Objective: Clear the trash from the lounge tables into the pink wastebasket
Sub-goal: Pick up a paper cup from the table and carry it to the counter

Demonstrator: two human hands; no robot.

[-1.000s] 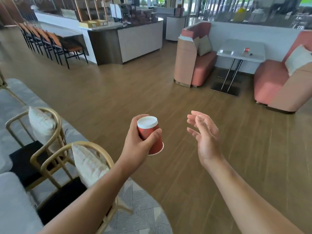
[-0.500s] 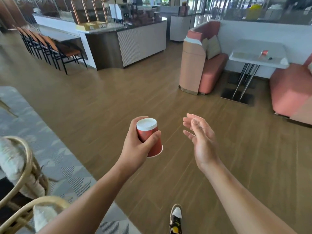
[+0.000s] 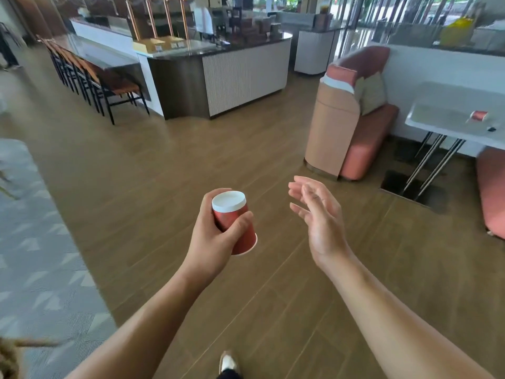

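Left grip (image 3: 216, 239): clasps the red cup (image 3: 228, 216), upside down, rim below the thumb.
Right grip (image 3: 319, 220): released, fingers spread, beside it.

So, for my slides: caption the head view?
Left hand holds an upturned red cup, right hand open; a second cup lies on the table ahead.

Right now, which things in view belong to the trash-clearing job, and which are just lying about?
Job: red cup gripped by left hand; second cup lying on white table; right hand, free.
Lying about: pink sofa, cushion, counter, bar chairs, rug.
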